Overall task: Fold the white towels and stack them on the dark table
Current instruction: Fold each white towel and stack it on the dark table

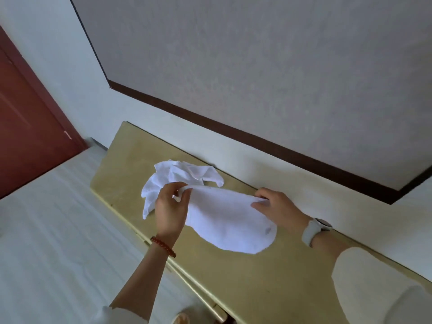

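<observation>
A white towel (224, 220) hangs spread between my two hands just above the olive-gold table (268, 286). My left hand (171, 206) pinches its left top corner, and my right hand (278, 206) pinches its right top corner. The towel's lower edge sags down onto the tabletop. Behind my left hand lies a crumpled heap of white towels (180, 176), partly hidden by the hand and the held towel.
The table stands against a white wall with a dark brown trim strip (233, 132). To the left are a pale striped floor (46, 242) and a red-brown door (28, 127). Bare tabletop stretches to the right of the held towel.
</observation>
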{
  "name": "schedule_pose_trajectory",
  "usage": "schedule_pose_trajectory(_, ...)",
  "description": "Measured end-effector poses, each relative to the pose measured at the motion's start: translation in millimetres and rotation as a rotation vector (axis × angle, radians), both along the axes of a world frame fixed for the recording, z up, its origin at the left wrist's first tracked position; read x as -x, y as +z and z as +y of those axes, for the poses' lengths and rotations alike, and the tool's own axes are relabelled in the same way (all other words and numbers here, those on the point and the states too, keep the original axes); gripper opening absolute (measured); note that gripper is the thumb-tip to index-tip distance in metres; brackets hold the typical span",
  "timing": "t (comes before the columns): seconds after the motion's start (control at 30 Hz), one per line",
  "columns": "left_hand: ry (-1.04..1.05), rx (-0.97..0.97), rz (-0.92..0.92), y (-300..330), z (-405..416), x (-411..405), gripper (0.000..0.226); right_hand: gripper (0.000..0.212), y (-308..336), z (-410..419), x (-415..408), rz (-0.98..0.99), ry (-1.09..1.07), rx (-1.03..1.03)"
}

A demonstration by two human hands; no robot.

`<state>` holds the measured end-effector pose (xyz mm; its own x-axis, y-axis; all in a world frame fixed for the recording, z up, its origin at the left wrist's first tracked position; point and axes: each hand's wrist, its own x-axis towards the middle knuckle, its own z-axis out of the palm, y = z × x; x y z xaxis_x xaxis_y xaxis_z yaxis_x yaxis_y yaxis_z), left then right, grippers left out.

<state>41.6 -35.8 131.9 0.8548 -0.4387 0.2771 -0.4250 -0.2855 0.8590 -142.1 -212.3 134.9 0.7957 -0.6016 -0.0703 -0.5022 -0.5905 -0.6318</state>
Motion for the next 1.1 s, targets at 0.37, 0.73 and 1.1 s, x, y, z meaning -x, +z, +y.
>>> schedule_pose_trajectory(0.37, 0.014, -0.132, 0.061, 39.4, -10.7, 12.9, 0.012, 0.024, 32.9, -26.0, 14.7, 0.022, -0.282, 0.463)
schedule_pose_trajectory(0.73, -0.12, -0.091, -0.077, -29.0, 40.7, 63.1, 0.01, 0.011, -21.4, 19.6, 81.0, -0.344, -0.375, 0.065)
schedule_pose_trajectory(1.1, -0.408, -0.661, 0.324, -163.0, 93.1, 143.3, 0.006, 0.016, -159.4, 49.6, 204.5, 0.259, -0.258, -0.149)
